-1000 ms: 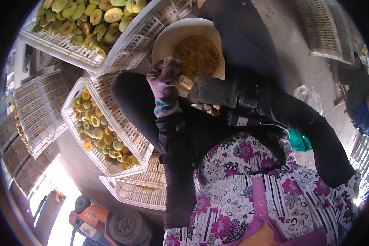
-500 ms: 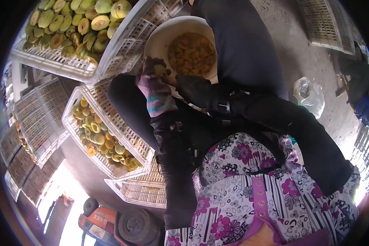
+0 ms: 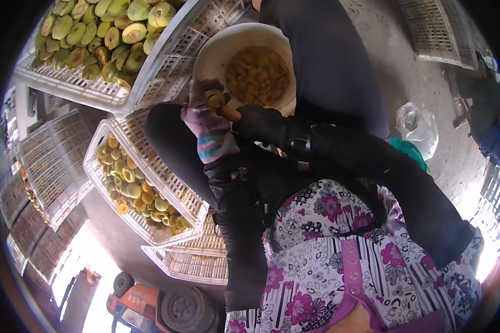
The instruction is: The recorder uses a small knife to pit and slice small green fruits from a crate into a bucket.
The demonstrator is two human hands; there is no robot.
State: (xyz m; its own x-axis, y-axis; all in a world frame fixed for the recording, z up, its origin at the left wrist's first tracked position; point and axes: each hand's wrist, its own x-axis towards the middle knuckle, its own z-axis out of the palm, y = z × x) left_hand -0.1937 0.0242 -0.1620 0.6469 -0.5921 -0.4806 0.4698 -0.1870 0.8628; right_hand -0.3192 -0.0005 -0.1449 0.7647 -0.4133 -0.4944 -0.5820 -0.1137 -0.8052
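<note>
My left hand (image 3: 201,111), in a grey-purple glove with a striped cuff, is closed around a greenish halved fruit (image 3: 214,99) at the near-left rim of a white bucket (image 3: 208,60). Beside it, my right hand (image 3: 255,121) in a dark glove is closed on a short tan tool handle (image 3: 230,114), whose tip is hidden against the fruit. In the bucket, between my legs, many orange-yellow fruit pieces (image 3: 257,75) lie in what looks like liquid.
At upper left, a white crate (image 3: 114,101) holds green halved fruit. Below it, another crate (image 3: 144,150) holds yellow-green halves. A clear plastic bag (image 3: 418,130) lies on the floor at right, near a stacked crate (image 3: 436,33). An orange wheeled vehicle (image 3: 141,304) stands at lower left.
Both hands have shifted slightly left and down, still together, and the fruit in my left hand shows more. A green item by the plastic bag has come further into sight.
</note>
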